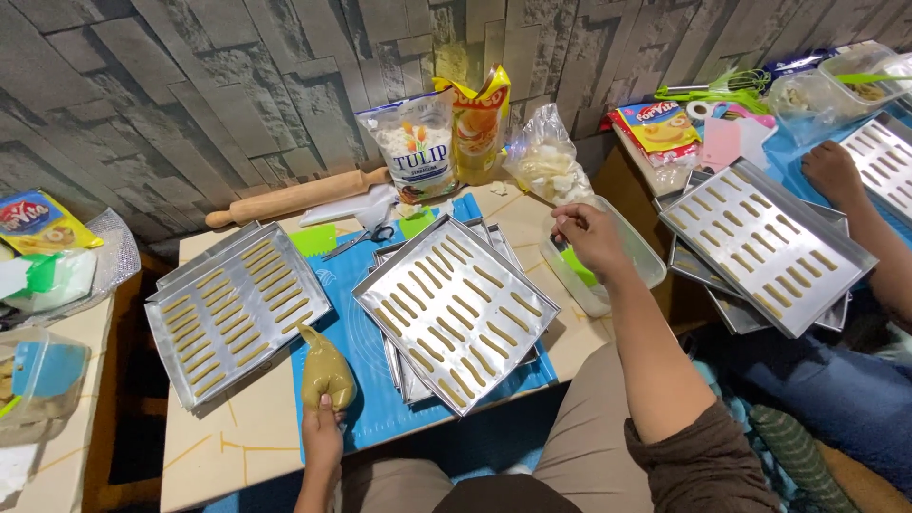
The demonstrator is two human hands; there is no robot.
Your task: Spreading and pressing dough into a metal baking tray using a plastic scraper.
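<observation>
My left hand [322, 432] grips the twisted end of a piping bag [326, 372] full of tan dough, resting on a blue mat [370, 370]. Just right of it lies a metal baking tray [456, 309] with several rows of piped dough sticks, stacked on other trays. My right hand [589, 237] reaches into a clear plastic container [608, 261] at the table's right edge and pinches a green scraper [575, 264]. A second filled tray [233, 309] lies at the left of the table.
A wooden rolling pin [294, 198], scissors [356, 240], a flour bag [418, 142] and a yellow packet [480, 119] stand by the stone-pattern wall. To the right, another person's hand [831, 171] rests near more filled trays [765, 242]. Containers sit at the far left.
</observation>
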